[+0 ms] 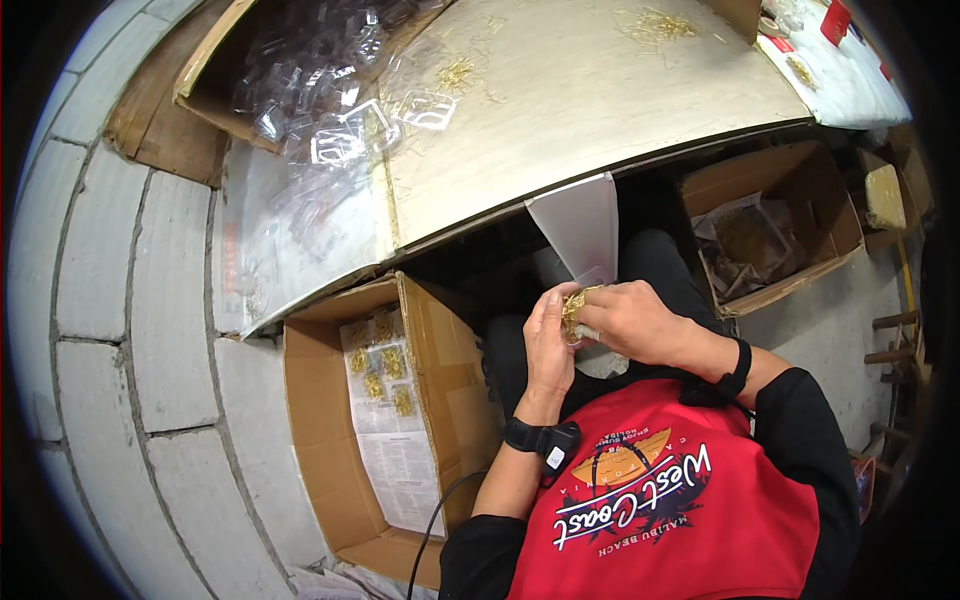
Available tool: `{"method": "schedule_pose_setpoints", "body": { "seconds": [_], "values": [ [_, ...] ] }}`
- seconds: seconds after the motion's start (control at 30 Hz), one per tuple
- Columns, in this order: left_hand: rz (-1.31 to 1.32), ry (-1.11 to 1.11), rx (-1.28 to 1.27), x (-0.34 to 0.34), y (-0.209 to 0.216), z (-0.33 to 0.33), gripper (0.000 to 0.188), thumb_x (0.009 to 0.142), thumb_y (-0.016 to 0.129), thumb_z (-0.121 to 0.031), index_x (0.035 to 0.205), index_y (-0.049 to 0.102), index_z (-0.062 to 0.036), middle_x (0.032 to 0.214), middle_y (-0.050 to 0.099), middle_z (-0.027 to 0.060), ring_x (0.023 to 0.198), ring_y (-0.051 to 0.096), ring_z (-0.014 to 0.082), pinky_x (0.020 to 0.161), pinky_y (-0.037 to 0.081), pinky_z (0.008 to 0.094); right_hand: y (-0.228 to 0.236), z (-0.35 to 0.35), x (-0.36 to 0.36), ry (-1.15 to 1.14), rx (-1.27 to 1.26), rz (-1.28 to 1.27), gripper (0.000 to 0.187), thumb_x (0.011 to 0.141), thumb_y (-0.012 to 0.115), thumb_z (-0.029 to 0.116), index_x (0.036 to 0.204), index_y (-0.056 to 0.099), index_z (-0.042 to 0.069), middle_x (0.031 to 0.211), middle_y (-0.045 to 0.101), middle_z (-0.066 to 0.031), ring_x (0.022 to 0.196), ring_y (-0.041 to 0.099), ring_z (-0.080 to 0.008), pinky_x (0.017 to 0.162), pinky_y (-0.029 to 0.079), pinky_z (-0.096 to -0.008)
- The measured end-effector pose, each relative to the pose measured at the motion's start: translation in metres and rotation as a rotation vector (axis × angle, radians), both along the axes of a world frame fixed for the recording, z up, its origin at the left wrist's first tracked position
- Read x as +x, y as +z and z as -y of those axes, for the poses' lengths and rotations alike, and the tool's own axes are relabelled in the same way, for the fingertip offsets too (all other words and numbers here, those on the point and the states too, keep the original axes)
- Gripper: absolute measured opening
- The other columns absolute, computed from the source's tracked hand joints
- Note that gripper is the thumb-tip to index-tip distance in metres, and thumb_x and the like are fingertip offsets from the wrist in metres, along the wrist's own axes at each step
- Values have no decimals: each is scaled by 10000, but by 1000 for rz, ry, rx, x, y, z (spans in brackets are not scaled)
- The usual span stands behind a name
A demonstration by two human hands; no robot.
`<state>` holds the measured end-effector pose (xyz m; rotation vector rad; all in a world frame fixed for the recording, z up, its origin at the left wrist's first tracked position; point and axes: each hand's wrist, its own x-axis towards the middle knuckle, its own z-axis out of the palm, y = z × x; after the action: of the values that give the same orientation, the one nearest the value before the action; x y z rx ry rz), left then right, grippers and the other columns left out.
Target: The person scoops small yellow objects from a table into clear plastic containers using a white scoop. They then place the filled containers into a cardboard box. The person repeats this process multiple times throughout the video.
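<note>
My two hands are together just above my lap, right below the near edge of the worktable (600, 100). My left hand (548, 345) stands upright with its fingers curled round a small bundle of gold-coloured bits (574, 308), and my right hand (635, 318) comes in from the right and pinches the same bundle from the other side, so the bundle sits squeezed between both hands, touching each. A clear plastic bag (582, 225) rises from the bundle toward the table edge; its lower end meets my fingertips, but I cannot tell whether either hand actually grips it. A black band with a small device sits on my left wrist, and a black band on my right. To my left, on the floor, an open cardboard box (320, 430) holds a printed sheet with a few small packets of the gold bits (385, 365) lying on it, well apart from my hands. On the far left of the table a heap of clear empty bags (330, 90) spills out of another carton, and loose gold bits are scattered across the tabletop (655, 28). To my right, under the table, a second open box (770, 225) lined with plastic holds more gold-coloured pieces.
</note>
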<state>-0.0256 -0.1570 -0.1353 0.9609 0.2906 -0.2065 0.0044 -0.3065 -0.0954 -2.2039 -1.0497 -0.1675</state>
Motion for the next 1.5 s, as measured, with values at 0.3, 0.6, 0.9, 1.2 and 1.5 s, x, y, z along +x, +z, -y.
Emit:
{"method": "schedule_pose_setpoints", "body": {
  "seconds": [0.3, 0.6, 0.9, 1.2, 1.5],
  "values": [
    [-24, 31, -54, 0, 9, -11, 354, 987, 423, -324, 1129, 533, -18, 1015, 637, 113, 875, 676, 209, 583, 610, 333, 18, 28, 10, -340, 270, -304, 131, 789, 681, 69, 907, 656, 19, 761, 618, -101, 668, 604, -203, 605, 472, -301],
    [-39, 64, -14, -1, 5, -6, 344, 985, 436, -307, 1121, 532, -6, 999, 634, 122, 839, 675, 196, 571, 608, 322, -8, 26, 7, -295, 264, -983, 225, 829, 687, 179, 793, 637, -38, 633, 599, -52, 547, 513, -90, 505, 424, -274],
    [-26, 1, -17, -4, 0, -4, 325, 987, 432, -290, 1123, 535, -14, 1025, 635, 122, 857, 675, 191, 571, 607, 306, -26, 21, 12, -325, 332, -970, 245, 826, 707, 170, 700, 570, 11, 612, 540, 4, 556, 487, -46, 493, 380, -217],
    [-4, 67, -54, 1, 1, -9, 309, 997, 406, -285, 1132, 532, -37, 1018, 636, 104, 850, 676, 191, 594, 609, 324, -4, 15, -2, 94, -257, 73, 567, 849, 601, 276, 1334, 431, 36, 1394, 432, -132, 1327, 369, -279, 1099, 262, -474],
    [-6, 92, -95, 3, 27, -17, 317, 1001, 403, -301, 1092, 565, -44, 983, 630, 67, 840, 655, 150, 624, 591, 304, 20, 2, -1, 129, -267, 92, 617, 835, 599, 258, 1362, 394, 11, 1418, 407, -130, 1348, 344, -263, 1105, 238, -478]
  ]
}}
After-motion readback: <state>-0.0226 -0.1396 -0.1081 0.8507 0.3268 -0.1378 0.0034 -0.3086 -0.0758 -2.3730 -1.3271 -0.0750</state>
